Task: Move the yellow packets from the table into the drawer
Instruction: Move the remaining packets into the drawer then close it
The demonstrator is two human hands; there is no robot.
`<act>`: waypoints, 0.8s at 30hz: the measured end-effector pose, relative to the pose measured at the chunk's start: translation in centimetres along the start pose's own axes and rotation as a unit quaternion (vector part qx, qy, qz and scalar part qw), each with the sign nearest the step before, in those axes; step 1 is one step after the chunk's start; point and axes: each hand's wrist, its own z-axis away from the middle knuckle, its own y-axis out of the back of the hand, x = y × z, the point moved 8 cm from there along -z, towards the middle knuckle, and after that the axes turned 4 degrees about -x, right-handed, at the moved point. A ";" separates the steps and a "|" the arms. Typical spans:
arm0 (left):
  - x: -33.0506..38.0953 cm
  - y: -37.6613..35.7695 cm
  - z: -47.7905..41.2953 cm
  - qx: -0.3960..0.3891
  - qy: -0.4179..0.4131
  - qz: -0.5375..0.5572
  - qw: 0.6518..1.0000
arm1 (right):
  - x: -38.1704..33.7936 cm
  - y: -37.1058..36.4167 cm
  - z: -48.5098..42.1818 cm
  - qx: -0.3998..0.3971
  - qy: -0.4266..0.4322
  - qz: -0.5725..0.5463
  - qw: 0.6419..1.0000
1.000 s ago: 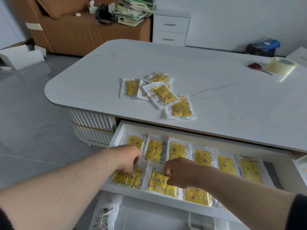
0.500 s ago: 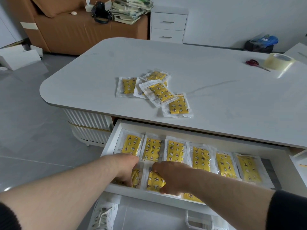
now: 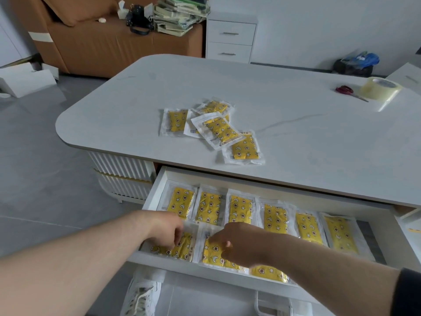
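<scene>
Several yellow packets point(image 3: 218, 131) lie in a loose overlapping pile on the white table point(image 3: 296, 144), near its front edge. Below it the white drawer point(image 3: 157, 190) stands pulled out, with a back row of several packets point(image 3: 241, 208) laid side by side. My left hand point(image 3: 167, 231) rests its bent fingertips on the front-left packet point(image 3: 184, 247). My right hand point(image 3: 237, 242) lies over the second front packet point(image 3: 214, 254), thumb and fingertips touching it. A third front packet point(image 3: 268, 273) shows under my right forearm. All these packets lie flat.
Red scissors point(image 3: 345, 90) and a roll of clear tape point(image 3: 379, 88) sit at the table's far right. A brown sofa point(image 3: 102, 46) with piled books and a white drawer cabinet point(image 3: 230, 38) stand behind. My white shoe point(image 3: 141, 295) is on the floor under the drawer.
Both hands stayed at the drawer's front row, shifting slightly over the two front packets. The pile on the table is unchanged; the camera view has moved a little.
</scene>
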 end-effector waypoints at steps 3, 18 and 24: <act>-0.4 -0.3 -0.3 0.016 0.003 0.038 0.999 | -0.8 -0.2 -0.8 0.016 0.023 0.069 0.997; -0.3 0.7 0.6 0.066 -0.008 0.045 0.997 | -0.1 0.8 -0.2 0.028 0.010 -0.034 0.999; 0.9 5.5 3.8 0.132 -0.064 0.144 0.979 | -0.3 5.5 2.1 0.087 0.019 -0.113 0.990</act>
